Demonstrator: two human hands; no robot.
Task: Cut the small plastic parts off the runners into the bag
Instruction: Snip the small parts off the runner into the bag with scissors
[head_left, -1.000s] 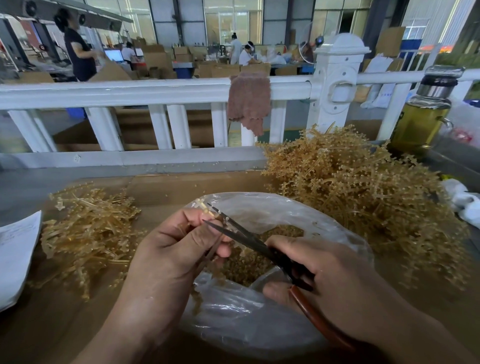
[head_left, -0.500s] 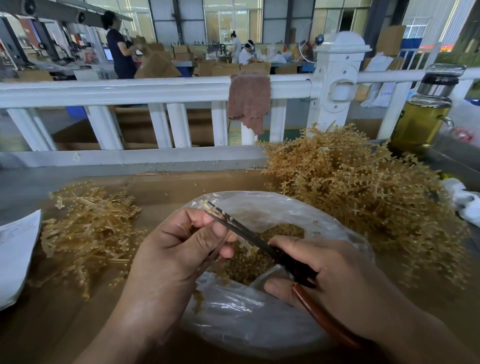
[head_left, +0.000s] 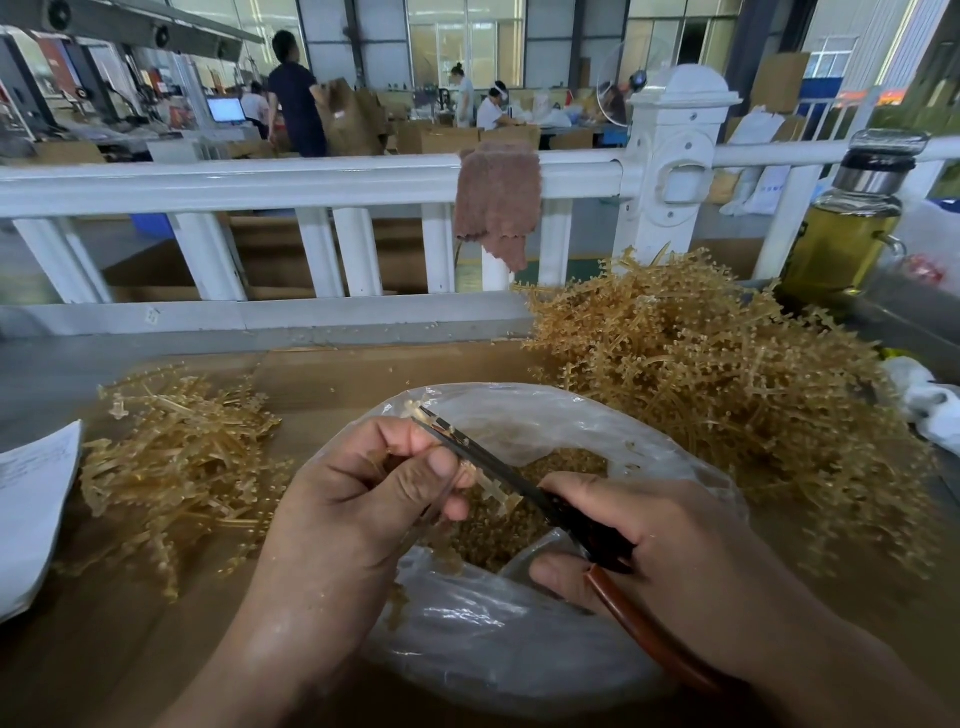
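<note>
We are in the middle of the cutting step. Our left hand (head_left: 363, 493) is curled round 1 thin runner (head_left: 492, 487) and pinches it between thumb and fingers, right over the open mouth of the bag (head_left: 519, 654). Our right hand (head_left: 675, 545) is wrapped tight round the red-brown handles of the scissors (head_left: 498, 470). The 2 dark blades lie along the runner and look almost closed, with their tips poking out past the left fingers. We cannot tell if a part sits between the blades just now.

The bag lies on the brown table top (head_left: 130, 665) between our arms, and a heap of small parts (head_left: 493, 535) sits inside it. A big pile of full runners (head_left: 701, 389) waits on the right, just beside the bag. A smaller pile of bare runners (head_left: 176, 467) lies on the left, apart from the bag.

We think lots of work is left, because the right pile is much bigger. Next, we think the blades must open a little, slide to the next small part, and snip close to the stem. The runner should stay over the bag so each part drops in. The left fingers are very near the blades, so we should go gently.
</note>
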